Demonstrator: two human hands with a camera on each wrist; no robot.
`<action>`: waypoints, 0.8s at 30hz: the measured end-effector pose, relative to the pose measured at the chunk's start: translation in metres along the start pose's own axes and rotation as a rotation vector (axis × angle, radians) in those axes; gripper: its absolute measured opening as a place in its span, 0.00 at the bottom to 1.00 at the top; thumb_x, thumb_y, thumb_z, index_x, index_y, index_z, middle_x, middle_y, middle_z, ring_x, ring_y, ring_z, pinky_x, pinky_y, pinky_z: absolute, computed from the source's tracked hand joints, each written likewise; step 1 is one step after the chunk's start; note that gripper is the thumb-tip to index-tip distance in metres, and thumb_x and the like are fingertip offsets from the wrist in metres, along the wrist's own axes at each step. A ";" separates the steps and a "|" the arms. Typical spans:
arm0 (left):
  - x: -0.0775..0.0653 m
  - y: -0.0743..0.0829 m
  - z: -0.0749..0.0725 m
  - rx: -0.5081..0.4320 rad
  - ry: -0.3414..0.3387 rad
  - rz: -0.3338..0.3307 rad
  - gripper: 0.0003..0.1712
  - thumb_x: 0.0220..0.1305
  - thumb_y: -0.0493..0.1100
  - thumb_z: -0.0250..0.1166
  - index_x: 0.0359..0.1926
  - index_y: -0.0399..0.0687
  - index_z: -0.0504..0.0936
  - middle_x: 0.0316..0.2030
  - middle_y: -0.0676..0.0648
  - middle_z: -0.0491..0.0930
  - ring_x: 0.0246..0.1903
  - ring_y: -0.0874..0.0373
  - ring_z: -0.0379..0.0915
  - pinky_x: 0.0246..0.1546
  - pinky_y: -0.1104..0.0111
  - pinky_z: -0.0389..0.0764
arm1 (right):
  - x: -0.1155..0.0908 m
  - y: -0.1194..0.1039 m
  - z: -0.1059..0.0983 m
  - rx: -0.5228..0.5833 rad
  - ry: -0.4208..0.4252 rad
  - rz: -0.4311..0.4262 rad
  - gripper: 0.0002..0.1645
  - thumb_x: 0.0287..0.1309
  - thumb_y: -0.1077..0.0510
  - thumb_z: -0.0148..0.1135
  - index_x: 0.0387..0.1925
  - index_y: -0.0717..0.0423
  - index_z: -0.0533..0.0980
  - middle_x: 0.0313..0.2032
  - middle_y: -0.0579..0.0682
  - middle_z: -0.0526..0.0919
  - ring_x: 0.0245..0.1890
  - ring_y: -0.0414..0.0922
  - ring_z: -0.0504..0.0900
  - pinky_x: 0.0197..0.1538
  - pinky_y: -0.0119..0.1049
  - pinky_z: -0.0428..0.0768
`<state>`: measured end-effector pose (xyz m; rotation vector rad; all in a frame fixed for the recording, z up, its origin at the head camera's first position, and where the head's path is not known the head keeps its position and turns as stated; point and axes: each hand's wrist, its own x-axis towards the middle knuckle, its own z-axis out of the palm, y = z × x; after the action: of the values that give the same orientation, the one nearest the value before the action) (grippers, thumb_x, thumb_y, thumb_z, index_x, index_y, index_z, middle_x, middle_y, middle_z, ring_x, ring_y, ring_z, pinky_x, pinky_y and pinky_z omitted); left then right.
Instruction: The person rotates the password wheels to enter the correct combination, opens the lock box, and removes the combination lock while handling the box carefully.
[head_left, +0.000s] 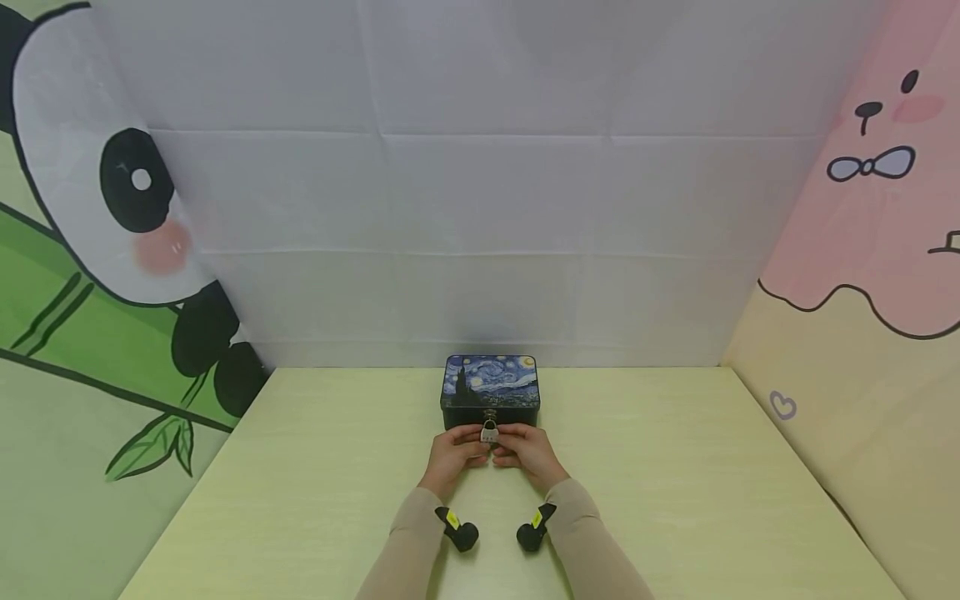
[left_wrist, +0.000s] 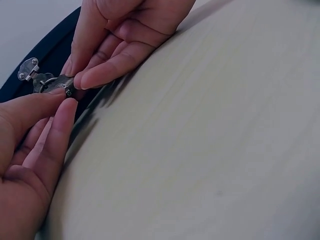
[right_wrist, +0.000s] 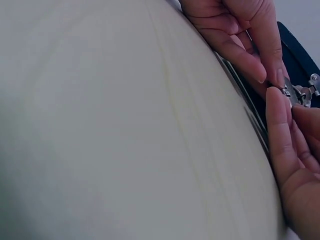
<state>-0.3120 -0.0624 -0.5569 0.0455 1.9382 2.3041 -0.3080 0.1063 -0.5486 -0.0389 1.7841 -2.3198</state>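
Note:
A tin box [head_left: 491,383] with a blue starry-night painting on its lid stands closed at the back of the table. From the metal clasp [left_wrist: 31,71] on its front hangs a small silver combination padlock [head_left: 489,435], its shackle through the clasp. My left hand [head_left: 448,457] pinches the padlock's left side between thumb and fingers. On the other side, my right hand [head_left: 531,452] holds it with thumb and fingertips. Number dials [left_wrist: 68,91] show on the lock's edge in the left wrist view. Fingers partly cover the lock body in both wrist views.
The pale wooden table [head_left: 675,483] reaches back to a white cloth wall [head_left: 487,200]. Cartoon-printed walls flank it on the left and right. A black wrist camera [head_left: 465,536] is strapped to the left sleeve, another camera [head_left: 531,537] to the right.

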 end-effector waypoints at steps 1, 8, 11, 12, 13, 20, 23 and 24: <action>0.000 0.000 0.000 0.002 0.002 0.002 0.24 0.60 0.24 0.65 0.58 0.21 0.75 0.43 0.37 0.84 0.32 0.58 0.83 0.35 0.66 0.88 | 0.000 0.000 0.000 0.001 0.000 -0.001 0.21 0.68 0.71 0.55 0.59 0.81 0.68 0.33 0.54 0.82 0.29 0.41 0.83 0.36 0.35 0.88; -0.003 0.003 0.003 0.009 0.020 -0.010 0.24 0.61 0.25 0.66 0.58 0.22 0.75 0.44 0.36 0.83 0.33 0.58 0.83 0.35 0.66 0.88 | 0.000 0.000 0.000 -0.005 -0.001 -0.002 0.22 0.68 0.70 0.56 0.59 0.80 0.69 0.33 0.54 0.82 0.28 0.41 0.83 0.36 0.36 0.88; -0.003 0.003 0.002 0.010 0.017 -0.007 0.23 0.61 0.25 0.66 0.58 0.22 0.75 0.43 0.37 0.84 0.34 0.58 0.84 0.34 0.66 0.88 | -0.001 -0.001 0.000 -0.006 0.003 -0.002 0.22 0.69 0.70 0.56 0.59 0.80 0.69 0.34 0.54 0.82 0.29 0.40 0.83 0.36 0.36 0.88; -0.002 0.002 0.002 0.009 0.017 -0.007 0.23 0.61 0.25 0.66 0.58 0.22 0.75 0.43 0.37 0.84 0.34 0.58 0.84 0.34 0.66 0.88 | -0.001 -0.001 0.000 -0.004 0.004 -0.001 0.22 0.68 0.70 0.56 0.59 0.80 0.69 0.34 0.54 0.82 0.29 0.40 0.83 0.36 0.36 0.88; -0.002 0.002 0.002 0.010 0.015 -0.005 0.23 0.61 0.25 0.66 0.57 0.22 0.75 0.43 0.38 0.84 0.34 0.58 0.84 0.34 0.66 0.88 | -0.001 -0.001 0.000 -0.003 0.005 -0.002 0.21 0.68 0.70 0.56 0.59 0.80 0.69 0.34 0.54 0.82 0.29 0.40 0.83 0.36 0.36 0.88; -0.002 0.002 0.003 0.015 0.014 -0.002 0.22 0.62 0.25 0.65 0.57 0.22 0.75 0.42 0.38 0.84 0.35 0.57 0.84 0.34 0.65 0.88 | 0.000 0.000 0.000 -0.002 0.007 -0.003 0.21 0.69 0.70 0.55 0.59 0.80 0.69 0.35 0.54 0.82 0.29 0.41 0.83 0.37 0.36 0.88; -0.003 0.003 0.002 0.014 0.015 0.001 0.23 0.61 0.24 0.65 0.57 0.21 0.75 0.44 0.36 0.83 0.34 0.56 0.84 0.33 0.65 0.88 | 0.000 0.001 0.000 -0.005 0.012 0.002 0.21 0.68 0.70 0.56 0.59 0.79 0.69 0.35 0.55 0.82 0.29 0.41 0.83 0.37 0.36 0.88; -0.003 0.003 0.002 0.015 0.014 0.005 0.23 0.60 0.24 0.65 0.57 0.21 0.75 0.44 0.35 0.83 0.34 0.56 0.84 0.33 0.64 0.88 | 0.000 0.001 0.000 -0.007 0.014 0.004 0.21 0.68 0.70 0.56 0.59 0.79 0.70 0.35 0.55 0.82 0.28 0.41 0.83 0.37 0.36 0.88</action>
<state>-0.3091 -0.0611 -0.5538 0.0363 1.9641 2.2993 -0.3084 0.1064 -0.5495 -0.0210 1.7977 -2.3166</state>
